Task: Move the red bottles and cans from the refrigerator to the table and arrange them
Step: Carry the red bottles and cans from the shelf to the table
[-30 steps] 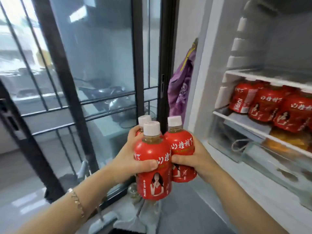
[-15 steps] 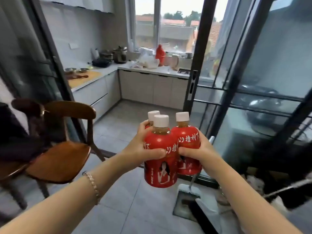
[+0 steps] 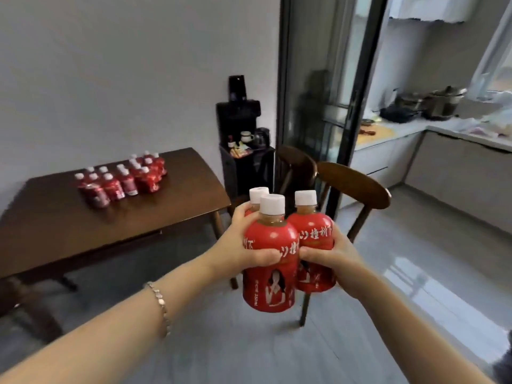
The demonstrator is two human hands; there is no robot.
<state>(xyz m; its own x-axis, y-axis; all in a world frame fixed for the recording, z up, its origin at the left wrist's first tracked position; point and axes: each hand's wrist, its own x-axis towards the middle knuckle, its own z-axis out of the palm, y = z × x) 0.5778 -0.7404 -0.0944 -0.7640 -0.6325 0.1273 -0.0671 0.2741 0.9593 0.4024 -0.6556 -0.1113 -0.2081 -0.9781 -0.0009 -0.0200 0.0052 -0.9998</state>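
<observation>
Mid-carry: left hand (image 3: 240,245) and right hand (image 3: 333,259) together gripped three red bottles (image 3: 270,241). The wooden table (image 3: 155,217) lay ahead-left of the hands; next, these likely needed standing beside its grouped bottles (image 3: 122,181).

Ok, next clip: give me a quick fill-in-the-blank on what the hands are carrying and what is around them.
The left hand and right hand together grip ___ red plastic bottles.
Their caps are ___.
The silver chain bracelet circles the ___ wrist.
More red bottles stand on the dark brown wooden ___.
Missing words: three; white; left; table.
</observation>
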